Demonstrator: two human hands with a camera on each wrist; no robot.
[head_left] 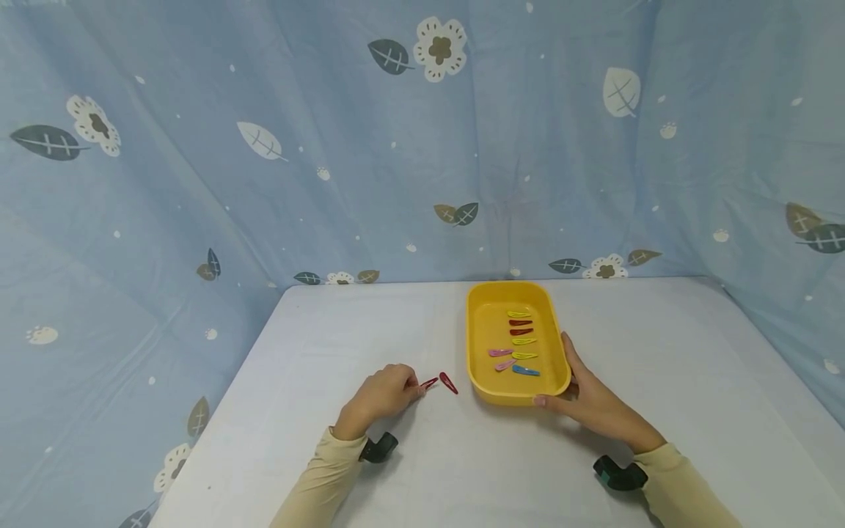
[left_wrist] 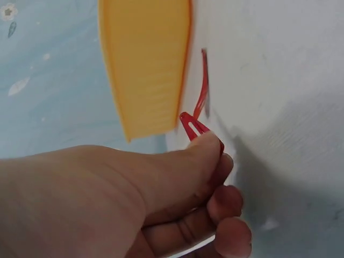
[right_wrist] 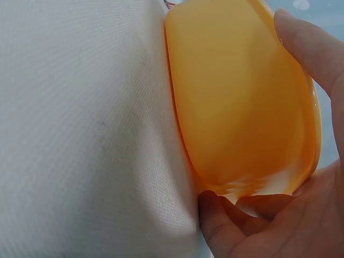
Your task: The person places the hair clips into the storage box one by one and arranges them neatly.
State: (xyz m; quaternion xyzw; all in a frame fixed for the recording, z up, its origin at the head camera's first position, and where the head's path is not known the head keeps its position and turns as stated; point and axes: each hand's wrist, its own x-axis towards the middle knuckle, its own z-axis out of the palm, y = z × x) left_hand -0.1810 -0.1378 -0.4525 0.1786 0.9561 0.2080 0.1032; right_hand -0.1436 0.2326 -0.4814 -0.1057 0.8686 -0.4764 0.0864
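Between thumb and fingertip, my left hand [head_left: 384, 396] pinches a red snap hair clip [left_wrist: 189, 124] just above the white table. A second red hair clip [head_left: 448, 383] lies on the cloth right beside it, close to the tray. My right hand [head_left: 604, 407] holds the yellow tray [head_left: 485, 323] at its near right corner, thumb on the near side and fingers along the right wall. Inside the tray lie three yellow clips [head_left: 524, 341], two red clips [head_left: 521, 331], two pink clips [head_left: 500, 353] and a blue clip [head_left: 526, 370], roughly in columns.
A white cloth [head_left: 330, 330] covers the table. Behind it and at the sides hangs a blue curtain [head_left: 356, 169] with leaves and flowers. The tray stands near the table's back edge.
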